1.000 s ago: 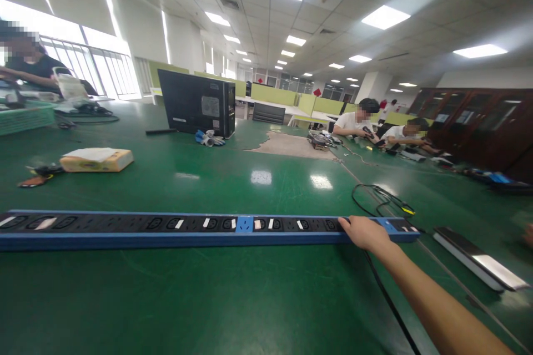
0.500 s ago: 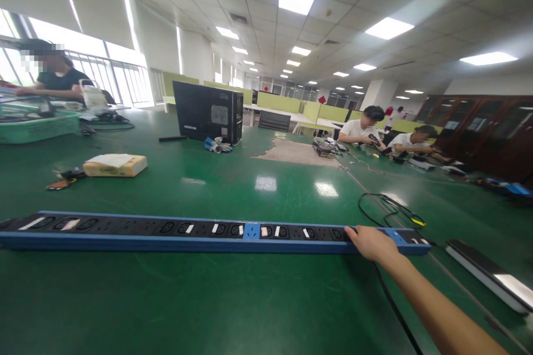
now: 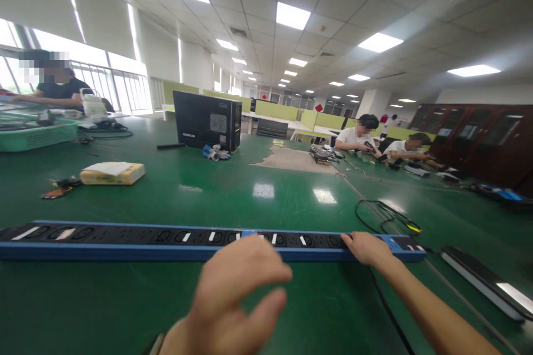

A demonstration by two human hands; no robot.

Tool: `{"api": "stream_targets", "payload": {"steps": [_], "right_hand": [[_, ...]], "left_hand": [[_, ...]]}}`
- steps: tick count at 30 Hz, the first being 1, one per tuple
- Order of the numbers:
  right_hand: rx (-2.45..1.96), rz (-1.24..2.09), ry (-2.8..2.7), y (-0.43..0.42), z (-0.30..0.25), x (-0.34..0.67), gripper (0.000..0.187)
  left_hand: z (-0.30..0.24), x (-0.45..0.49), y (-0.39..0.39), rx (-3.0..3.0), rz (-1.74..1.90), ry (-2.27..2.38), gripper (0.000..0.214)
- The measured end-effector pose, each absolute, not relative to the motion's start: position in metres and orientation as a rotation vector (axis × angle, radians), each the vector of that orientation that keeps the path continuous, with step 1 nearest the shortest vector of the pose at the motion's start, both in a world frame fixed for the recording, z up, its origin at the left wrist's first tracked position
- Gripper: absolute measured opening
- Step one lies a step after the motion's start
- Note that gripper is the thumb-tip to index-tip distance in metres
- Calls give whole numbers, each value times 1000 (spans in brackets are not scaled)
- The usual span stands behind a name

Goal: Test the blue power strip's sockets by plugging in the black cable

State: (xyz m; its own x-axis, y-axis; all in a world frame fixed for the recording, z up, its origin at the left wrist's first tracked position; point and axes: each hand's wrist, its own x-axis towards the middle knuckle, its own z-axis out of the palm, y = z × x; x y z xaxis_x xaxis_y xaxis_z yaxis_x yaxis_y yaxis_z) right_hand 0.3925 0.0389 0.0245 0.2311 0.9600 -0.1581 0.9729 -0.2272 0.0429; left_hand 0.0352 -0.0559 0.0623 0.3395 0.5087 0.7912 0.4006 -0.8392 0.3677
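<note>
A long blue and black power strip (image 3: 112,241) lies across the green table, its sockets facing up and several bits of white tape on them. Near its right end, my right hand (image 3: 368,248) grips it with the thumb on top and the fingers over the far side. My left hand (image 3: 237,294) is raised in front of the strip's middle, slightly blurred, thumb and fingers apart with nothing between them. It hides part of the strip from view. A black cable (image 3: 389,308) runs towards me from beneath my right forearm.
Behind the strip stand a tissue pack (image 3: 112,173), a black computer case (image 3: 204,121) and gloves (image 3: 216,152). At right lie a coiled cable (image 3: 383,215) and a black and white lamp-like bar (image 3: 478,277). A green basket (image 3: 37,136) sits at left. Other people sit around the table.
My left hand has come into view from below, in front of the strip. My right hand stays on the strip. The view has tilted slightly upward.
</note>
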Motion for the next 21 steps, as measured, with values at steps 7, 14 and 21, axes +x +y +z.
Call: {"api": "stream_targets", "payload": {"steps": [7,14,21], "right_hand": [[2390,-168,1898,40,29,399,57],[2468,-226,1991,25,35,400,49],[2585,128,1978,32,107,428,59]], "left_hand": [[-5,44,48,2574,777,1541,61],[-24,43,41,2692,728,1607,58],[-19,44,41,2688,757,1607,57]]}}
